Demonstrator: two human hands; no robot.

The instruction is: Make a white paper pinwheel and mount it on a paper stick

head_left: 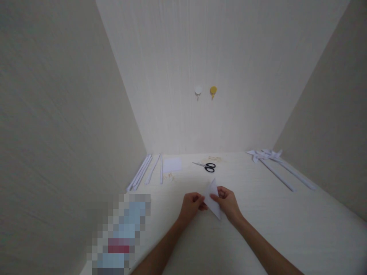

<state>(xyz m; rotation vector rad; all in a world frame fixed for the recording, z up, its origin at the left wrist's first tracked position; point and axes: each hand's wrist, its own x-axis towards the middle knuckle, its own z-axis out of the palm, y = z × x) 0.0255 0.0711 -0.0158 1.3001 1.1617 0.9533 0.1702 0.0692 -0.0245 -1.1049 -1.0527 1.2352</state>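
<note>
A white sheet of paper folded to a triangle [212, 201] is held up over the table between both hands. My left hand [192, 206] pinches its left edge between thumb and fingers. On the other side, my right hand [226, 200] grips it with the thumb on the near face and the fingers behind, partly hidden. Beyond the hands lies a pair of scissors [210, 167] with black handles, its blades pointing left.
Several rolled paper sticks [140, 173] and a stack of white paper [172, 164] lie at the back left. Paper pinwheels on sticks [276, 173] rest at the back right. Small pale bits [169, 176] are scattered near the paper. Two hooks [213, 91] are on the wall. A blurred-out object [123, 233] is at left.
</note>
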